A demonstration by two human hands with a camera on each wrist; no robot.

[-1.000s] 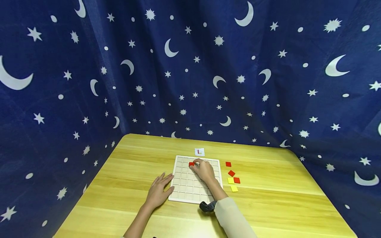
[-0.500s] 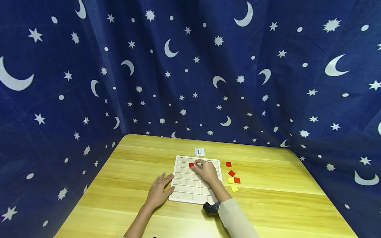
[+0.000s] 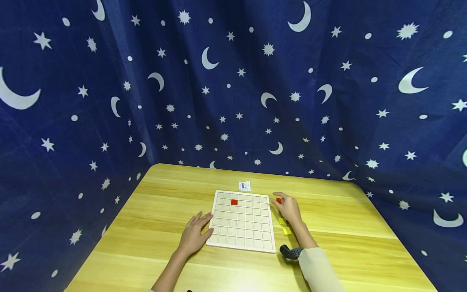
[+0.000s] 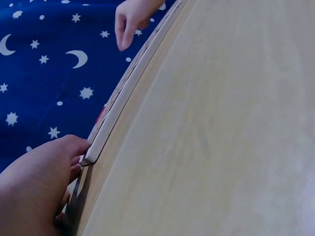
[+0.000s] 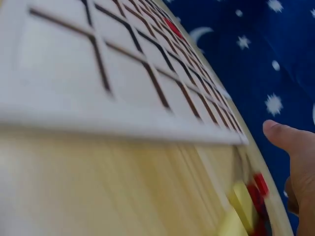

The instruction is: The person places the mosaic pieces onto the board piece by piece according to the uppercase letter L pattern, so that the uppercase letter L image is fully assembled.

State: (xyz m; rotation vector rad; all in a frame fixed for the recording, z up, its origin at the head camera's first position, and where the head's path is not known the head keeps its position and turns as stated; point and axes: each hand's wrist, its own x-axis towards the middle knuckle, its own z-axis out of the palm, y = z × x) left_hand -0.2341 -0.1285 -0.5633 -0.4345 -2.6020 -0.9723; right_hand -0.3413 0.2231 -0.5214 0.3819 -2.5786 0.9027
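A white grid board (image 3: 240,247) lies on the table, with one red square tile (image 3: 234,202) set in a cell near its far side. My left hand (image 3: 195,235) rests at the board's left edge, fingers extended; in the left wrist view its thumb touches the board's corner. To the right of the board, my right hand (image 3: 290,209) hovers over a loose red tile (image 3: 279,200), thumb and index finger spread apart around it. Two yellow tiles (image 3: 286,230) lie partly beside that wrist. Other red tiles, blurred in the right wrist view, are hidden under the hand in the head view.
A small printed card (image 3: 244,186) with a grid pattern lies beyond the board. The wooden table (image 3: 175,182) reaches back to a dark blue curtain (image 3: 240,101) with stars and moons. A black device (image 3: 290,252) sits at the right wrist.
My right hand has let go of the red tile on the board and moved right, off the board, to the loose tiles. The left hand stays where it was.
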